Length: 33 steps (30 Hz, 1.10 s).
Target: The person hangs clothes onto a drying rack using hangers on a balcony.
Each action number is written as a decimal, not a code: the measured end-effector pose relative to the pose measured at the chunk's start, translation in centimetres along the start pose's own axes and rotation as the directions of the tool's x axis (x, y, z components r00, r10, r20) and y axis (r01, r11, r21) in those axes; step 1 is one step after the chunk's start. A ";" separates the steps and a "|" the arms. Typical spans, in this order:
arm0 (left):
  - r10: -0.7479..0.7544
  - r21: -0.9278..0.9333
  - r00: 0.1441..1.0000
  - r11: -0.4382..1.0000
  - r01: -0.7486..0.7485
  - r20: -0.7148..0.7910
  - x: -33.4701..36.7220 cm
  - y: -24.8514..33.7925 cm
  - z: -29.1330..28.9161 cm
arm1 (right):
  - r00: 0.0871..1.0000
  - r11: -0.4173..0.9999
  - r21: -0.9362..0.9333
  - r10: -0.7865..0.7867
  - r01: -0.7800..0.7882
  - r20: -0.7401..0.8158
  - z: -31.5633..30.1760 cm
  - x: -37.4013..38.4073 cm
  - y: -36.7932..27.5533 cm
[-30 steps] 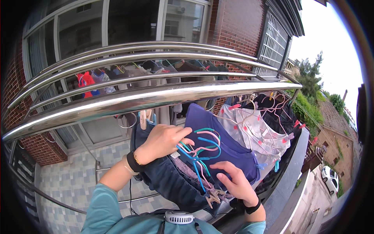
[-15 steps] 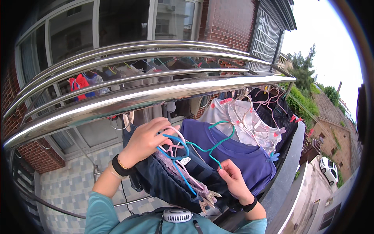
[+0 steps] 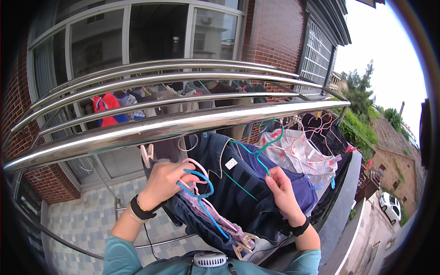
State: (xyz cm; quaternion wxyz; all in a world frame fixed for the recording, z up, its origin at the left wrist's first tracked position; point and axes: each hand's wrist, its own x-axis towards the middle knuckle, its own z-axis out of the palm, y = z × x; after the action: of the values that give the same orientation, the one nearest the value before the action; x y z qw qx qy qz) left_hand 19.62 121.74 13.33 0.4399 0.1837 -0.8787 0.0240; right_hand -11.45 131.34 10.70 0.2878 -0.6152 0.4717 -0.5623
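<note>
My left hand (image 3: 158,183) is closed around a blue hanger (image 3: 206,183) and a pink hanger (image 3: 201,166). Below it hangs a gathered lilac garment (image 3: 206,215) with dark cloth beside it, and wooden clothespins (image 3: 245,243) grip the lower end. To the right, my right hand (image 3: 284,195) pinches one arm of a green hanger (image 3: 262,156), whose hook points up toward the rail. A navy striped garment (image 3: 238,197) with a white label spreads between my hands. It partly covers a purple shirt (image 3: 298,181); where the green hanger's other arm ends is hard to make out.
A thick steel rail (image 3: 183,121) crosses ahead, with thinner rails behind it. White garments (image 3: 311,151) and black clothes hang at the right, beside a grey ledge (image 3: 339,211). A clothespin (image 3: 147,155) sits under the rail at left. Tiled floor (image 3: 87,220) lies below.
My right hand has risen slightly with the green hanger. The navy striped garment is more spread out and covers more of the purple shirt. My left hand keeps its hold; the view has shifted.
</note>
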 end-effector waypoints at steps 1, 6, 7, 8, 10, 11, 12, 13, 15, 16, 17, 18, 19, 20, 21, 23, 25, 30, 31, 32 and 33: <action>-0.029 0.001 0.999 1.000 0.029 0.017 -0.2 0.0 -0.2 | 1.000 1.000 0.015 0.024 -0.024 -0.005 0.5 -0.1 0.5; -0.032 -0.004 0.998 0.999 0.032 0.057 -1.4 0.4 -0.7 | 0.958 0.796 -0.577 -0.277 0.182 -0.079 1.8 -1.6 0.1; -0.040 0.030 0.998 0.999 0.038 0.038 -2.0 0.4 -0.7 | 0.897 0.465 -0.871 -0.437 0.160 -0.069 3.1 -2.7 -2.0; -0.042 0.046 0.998 0.998 0.039 0.050 -2.2 0.7 -0.9 | 0.893 0.419 -0.893 -0.449 0.166 -0.044 3.7 -4.2 -3.9; -0.047 0.043 0.995 0.998 0.044 0.082 -2.2 1.1 -0.9 | 0.940 0.522 -0.814 -0.332 0.256 0.082 4.3 -7.0 -6.0; -0.049 0.030 0.994 0.998 0.046 0.102 -2.4 1.4 -1.0 | 0.956 0.666 -0.686 -0.212 0.294 0.204 4.8 -8.2 -6.6; -0.053 0.061 0.990 0.997 0.045 0.130 -2.6 1.5 -1.3 | 0.919 0.767 -0.551 -0.125 0.328 0.373 5.6 -8.6 -5.9; -0.059 0.096 0.986 0.994 0.044 0.158 -2.9 1.5 -1.5 | 0.871 0.839 -0.424 -0.112 0.340 0.478 7.0 -8.6 -5.0; -0.076 0.095 0.986 0.994 0.063 0.146 -2.6 3.0 -2.1 | 0.868 0.976 -0.196 0.020 0.090 0.496 9.2 -8.9 -2.8; -0.067 0.078 0.989 0.995 0.058 0.128 -2.7 3.6 -2.2 | 0.874 0.989 -0.147 0.044 0.032 0.483 9.8 -9.0 -1.8; -0.064 0.075 0.992 0.996 0.056 0.107 -2.7 3.7 -2.6 | 0.875 0.996 -0.091 0.059 -0.017 0.480 10.2 -8.7 -1.1; -0.078 0.093 0.990 0.993 0.067 0.115 -3.0 3.9 -3.0 | 0.861 0.995 -0.088 0.082 -0.043 0.502 10.4 -8.7 -1.1; -0.109 0.094 0.986 0.991 0.098 0.125 -3.3 4.0 -3.2 | 0.846 0.994 -0.087 0.104 -0.069 0.523 10.6 -8.8 -1.0; -0.122 0.092 0.983 0.990 0.110 0.134 -3.7 3.9 -3.3 | 0.852 0.995 -0.054 0.095 -0.078 0.515 10.9 -9.3 -0.8; -0.133 0.089 0.980 0.989 0.121 0.145 -4.0 4.0 -3.5 | 0.864 0.994 -0.046 0.105 -0.095 0.493 11.1 -9.7 -0.6; -0.160 0.117 0.945 0.984 0.132 0.286 -4.1 4.8 -5.0 | 0.885 0.994 -0.038 0.107 -0.100 0.454 11.5 -10.2 -0.5; -0.052 0.115 0.966 0.993 0.023 0.253 -5.4 4.1 -5.4 | 0.913 0.994 -0.106 0.064 -0.024 0.403 11.4 -10.4 -0.2; -0.003 0.152 0.991 0.988 -0.018 0.132 -7.3 2.8 -7.4 | 0.954 0.984 0.002 0.174 -0.180 0.245 11.7 -11.7 -1.3; 0.002 0.131 0.998 0.991 -0.010 0.060 -7.5 2.3 -8.0 | 0.972 0.990 -0.020 0.144 -0.143 0.187 11.8 -11.5 -1.5; -0.018 0.159 0.999 0.987 0.010 0.048 -7.4 2.1 -8.6 | 0.984 0.993 -0.009 0.115 -0.115 0.132 11.6 -11.1 -1.7; -0.031 0.174 0.998 0.985 0.022 0.048 -7.4 1.9 -8.9 | 0.993 0.995 0.001 0.097 -0.098 0.061 11.5 -11.1 -2.0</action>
State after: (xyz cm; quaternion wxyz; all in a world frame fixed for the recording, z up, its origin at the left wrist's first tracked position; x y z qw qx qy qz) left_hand 29.80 127.51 13.23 0.4004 0.2335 -0.8815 0.0897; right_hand 1.04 140.14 5.45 0.3303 -0.6076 0.4910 -0.5296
